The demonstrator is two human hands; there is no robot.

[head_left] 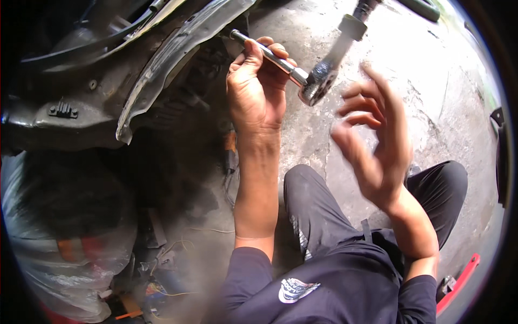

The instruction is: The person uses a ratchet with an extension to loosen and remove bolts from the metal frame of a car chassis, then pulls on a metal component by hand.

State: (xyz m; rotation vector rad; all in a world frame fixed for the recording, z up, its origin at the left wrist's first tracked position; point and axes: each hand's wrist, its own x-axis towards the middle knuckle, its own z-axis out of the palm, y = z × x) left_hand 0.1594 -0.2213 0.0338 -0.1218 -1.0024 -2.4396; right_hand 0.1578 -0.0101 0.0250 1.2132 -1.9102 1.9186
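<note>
Pinched between the thumb and fingers of my left hand [258, 89] is a shiny extension bar [275, 58]. Its far end points up and left, close to the bent metal panel [162, 67] of a vehicle. At its other end the bar joins the head of a ratchet wrench [318, 86]. The wrench's handle, partly blurred, runs up and right to a dark end near the top edge. My right hand [380, 140] is raised to the right of the ratchet head, apart from it. Motion blurs its fingers, which are spread, curved and hold nothing.
A dark vehicle underbody part [65, 121] fills the upper left. Below it lies a clear plastic bag [70, 270] with red and orange things inside, beside loose wires [175, 245]. Concrete floor [431, 70] stretches right. A red bar [458, 283] is at lower right, a tyre [422, 8] at the top.
</note>
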